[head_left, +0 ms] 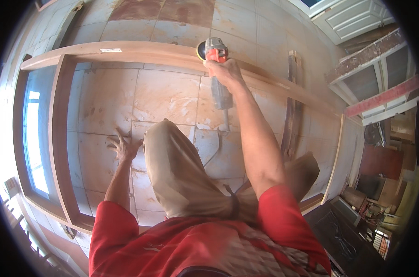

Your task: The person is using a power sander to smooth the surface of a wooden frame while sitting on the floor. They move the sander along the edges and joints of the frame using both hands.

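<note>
My right hand [225,74] is wrapped round the body of a red and grey angle grinder [222,94], its round black pad with a yellow edge [201,51] against or just over the far beam of a wooden frame [149,51]. I cannot tell whether the pad touches the wood. A power cord [217,150] runs from the grinder's rear towards my legs. My left hand [125,147] is open, fingers spread, beside my bent knee and low over the tiled floor [165,99]; it holds nothing. Whether it leans on the tiles is unclear.
Dusty tiles show inside the frame, and a crosspiece [62,138] spans its left part. Wooden blocks [292,106] lie under the beam at right. Further right stand a white panelled door [354,23], a red-painted bar [382,96] and a pile of boards and clutter [380,171].
</note>
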{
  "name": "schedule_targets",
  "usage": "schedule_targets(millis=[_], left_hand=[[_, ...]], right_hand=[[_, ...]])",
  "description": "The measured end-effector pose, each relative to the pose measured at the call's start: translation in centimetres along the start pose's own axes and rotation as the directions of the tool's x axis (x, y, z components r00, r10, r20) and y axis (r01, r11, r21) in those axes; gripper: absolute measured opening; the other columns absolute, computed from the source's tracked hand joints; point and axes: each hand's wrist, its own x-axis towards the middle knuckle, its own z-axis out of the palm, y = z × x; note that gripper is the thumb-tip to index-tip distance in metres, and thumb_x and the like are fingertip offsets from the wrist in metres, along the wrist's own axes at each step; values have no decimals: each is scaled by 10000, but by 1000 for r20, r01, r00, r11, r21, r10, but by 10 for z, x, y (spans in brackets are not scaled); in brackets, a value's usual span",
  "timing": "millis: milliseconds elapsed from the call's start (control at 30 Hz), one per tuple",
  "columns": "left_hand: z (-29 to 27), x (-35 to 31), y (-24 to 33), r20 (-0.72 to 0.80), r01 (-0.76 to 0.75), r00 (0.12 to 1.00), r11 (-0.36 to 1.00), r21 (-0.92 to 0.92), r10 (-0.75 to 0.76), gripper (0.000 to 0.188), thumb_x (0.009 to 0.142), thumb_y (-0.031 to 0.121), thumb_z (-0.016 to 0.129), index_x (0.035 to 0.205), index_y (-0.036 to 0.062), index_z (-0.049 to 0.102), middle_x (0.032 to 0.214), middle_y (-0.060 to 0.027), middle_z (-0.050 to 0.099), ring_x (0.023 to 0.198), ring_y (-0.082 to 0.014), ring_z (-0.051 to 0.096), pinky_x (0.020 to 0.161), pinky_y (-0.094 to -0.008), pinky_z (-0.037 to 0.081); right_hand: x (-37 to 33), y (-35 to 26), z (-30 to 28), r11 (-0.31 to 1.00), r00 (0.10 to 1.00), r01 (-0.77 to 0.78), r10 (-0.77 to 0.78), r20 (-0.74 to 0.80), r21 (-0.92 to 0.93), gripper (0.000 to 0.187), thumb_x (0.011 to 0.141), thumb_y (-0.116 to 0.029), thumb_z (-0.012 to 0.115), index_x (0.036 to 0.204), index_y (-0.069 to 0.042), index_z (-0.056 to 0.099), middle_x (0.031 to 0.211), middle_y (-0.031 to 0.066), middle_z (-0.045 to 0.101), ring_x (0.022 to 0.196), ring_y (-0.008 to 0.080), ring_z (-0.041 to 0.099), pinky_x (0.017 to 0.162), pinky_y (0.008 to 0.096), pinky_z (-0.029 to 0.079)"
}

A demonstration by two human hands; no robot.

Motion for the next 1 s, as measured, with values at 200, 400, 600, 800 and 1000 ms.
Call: schedule_targets(millis=[200,400,600,800,1000], left_hand=[[-5,-2,5,-9,40,999,999,-17,-40,1406,596,672,870,1625,361,-37,1681,-201,-136,1523,-514,-65,1036,-846,233],[12,2,-2,-68,-26,997,999,-35,23,1390,624,648,861,1626,341,-52,1671,-255,-102,1506,-555,-27,1079,-798,237],[29,71,-56,-74,-310,948,951,12,310,1289,732,656,793,1631,150,22,1598,-361,205,1473,-519,235,1137,-561,353],[-34,60,88,-196,-525,823,845,100,534,949,844,604,727,1423,-99,461,1451,-335,488,1361,-418,486,1126,-459,392],[-37,-105,341,-271,-871,180,281,403,946,741,878,385,746,1488,78,460,1566,-197,405,1486,-369,314,1198,-480,288]], right_hand=[[-4,94,-121,980,975,-181,189,-114,80,536,723,-482,792,1045,-58,726,931,86,689,805,171,670,712,368,535],[-8,126,-160,979,968,-166,185,-171,119,613,703,-520,787,1060,-25,723,1001,131,706,869,207,683,754,370,534],[3,156,-176,993,982,-101,108,-155,52,698,654,-553,776,1042,26,744,1069,212,735,1043,301,703,878,377,537],[-7,249,-296,979,932,-201,181,-314,-35,788,633,-582,778,1118,37,727,1126,239,714,1064,312,693,892,396,531],[20,320,-381,967,923,-229,252,-290,111,699,698,-510,804,1140,21,694,1011,125,688,884,222,662,734,379,531]])
